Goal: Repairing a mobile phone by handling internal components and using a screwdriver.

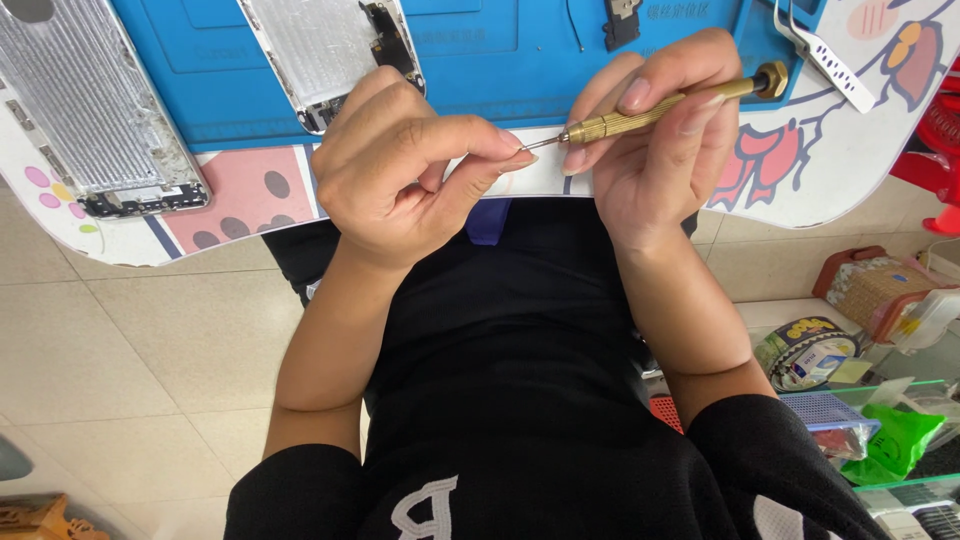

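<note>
- Head view: right hand [660,130] closed in a grip around a brass precision screwdriver [660,105], held over the table's near edge, tip pointing toward the left hand.
- Left hand [410,165] pinched shut, thumb and forefinger meeting at the driver's thin tip [535,143]; whatever sits between them too small to tell.
- Blue work mat [500,60] on the table [830,170], carrying an opened phone housing [330,50]; a second housing [90,110] near the left edge; metal tweezers [815,40] toward the right edge.
- Risk, as a judgement: with the work held beyond the table edge, any slip of the pinch could drop a tiny part to the tiled floor [120,340]; sharp tip could also prick the fingertip.
</note>
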